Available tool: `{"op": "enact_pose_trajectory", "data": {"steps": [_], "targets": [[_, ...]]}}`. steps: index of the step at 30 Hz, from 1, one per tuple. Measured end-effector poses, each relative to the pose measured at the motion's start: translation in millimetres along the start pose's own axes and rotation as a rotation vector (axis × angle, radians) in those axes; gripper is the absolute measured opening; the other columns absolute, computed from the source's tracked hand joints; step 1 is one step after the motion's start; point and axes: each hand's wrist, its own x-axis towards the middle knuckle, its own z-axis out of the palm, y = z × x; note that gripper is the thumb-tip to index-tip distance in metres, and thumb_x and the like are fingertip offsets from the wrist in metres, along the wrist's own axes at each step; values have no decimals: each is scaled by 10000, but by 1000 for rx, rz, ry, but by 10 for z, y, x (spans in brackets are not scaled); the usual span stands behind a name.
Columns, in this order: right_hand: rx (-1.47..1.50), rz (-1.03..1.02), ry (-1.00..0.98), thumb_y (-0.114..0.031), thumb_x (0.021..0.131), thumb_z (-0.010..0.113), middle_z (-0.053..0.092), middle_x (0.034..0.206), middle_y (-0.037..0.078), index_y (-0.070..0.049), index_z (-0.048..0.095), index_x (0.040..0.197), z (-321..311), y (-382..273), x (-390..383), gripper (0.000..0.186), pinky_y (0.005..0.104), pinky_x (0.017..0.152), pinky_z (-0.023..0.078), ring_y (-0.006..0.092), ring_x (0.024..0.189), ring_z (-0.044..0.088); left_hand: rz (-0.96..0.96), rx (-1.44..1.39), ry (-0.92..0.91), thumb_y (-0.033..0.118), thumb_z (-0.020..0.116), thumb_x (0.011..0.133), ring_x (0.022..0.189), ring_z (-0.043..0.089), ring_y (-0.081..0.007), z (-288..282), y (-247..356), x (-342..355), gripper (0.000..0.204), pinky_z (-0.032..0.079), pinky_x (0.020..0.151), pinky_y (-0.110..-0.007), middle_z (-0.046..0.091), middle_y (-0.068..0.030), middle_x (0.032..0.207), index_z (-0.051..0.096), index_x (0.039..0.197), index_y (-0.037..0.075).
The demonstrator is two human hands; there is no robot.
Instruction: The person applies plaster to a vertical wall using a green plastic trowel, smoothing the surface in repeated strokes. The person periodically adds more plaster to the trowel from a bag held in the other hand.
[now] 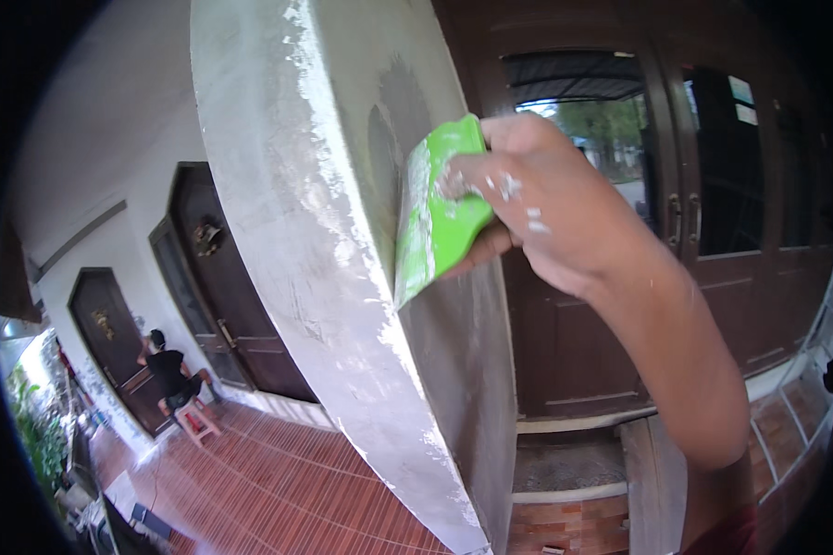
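Note:
A bright green putty spreader (455, 217), smeared with white paste, is gripped in my right hand (528, 180). The thumb presses on its near face while fingers curl behind it. White spots of paste dot the thumb and the back of the hand. The spreader's blade edge lies at or very close to the corner of a grey plastered pillar (287, 231); exact contact cannot be made out. Rough white filler (329, 148) runs down along that corner. On the pillar's right side a darker grey patch (403, 97) shows above the spreader. My left hand is not in view.
Brown double doors with glass panes (578, 102) stand behind my right arm. At the far left, a person in black (167, 370) sits on a pink stool (197, 421) by a brown door (111, 319). Reddish striped tiles (287, 472) cover the floor. A pale metal frame (782, 435) stands at right.

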Motion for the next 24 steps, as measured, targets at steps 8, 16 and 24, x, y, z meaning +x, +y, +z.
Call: {"op": "enact_pose_trajectory", "data": {"steps": [8, 16, 24], "targets": [[-224, -57, 46, -37, 849, 512, 602, 903, 271, 203, 552, 899, 418, -703, 222, 249, 440, 662, 634, 379, 768, 677, -27, 41, -129, -12, 459, 909, 568, 521, -65, -434, 159, 3, 232, 401, 438, -196, 579, -9, 794, 551, 1114, 49], [-268, -48, 98, -38, 888, 493, 571, 1006, 275, 155, 518, 938, 424, -962, 323, 201, 471, 777, 626, 401, 870, 674, -11, 120, -305, -7, 470, 897, 616, 530, -81, -637, 280, 16, 271, 424, 505, -215, 574, -5, 800, 539, 1154, 45], [94, -134, 164, -21, 858, 535, 561, 1074, 270, 117, 534, 985, -159, -636, 330, 187, 478, 815, 615, 379, 918, 660, -7, 151, -254, 10, 477, 898, 648, 534, -92, -385, 273, 39, 281, 436, 544, -231, 575, -10, 811, 528, 1172, 44]]}}
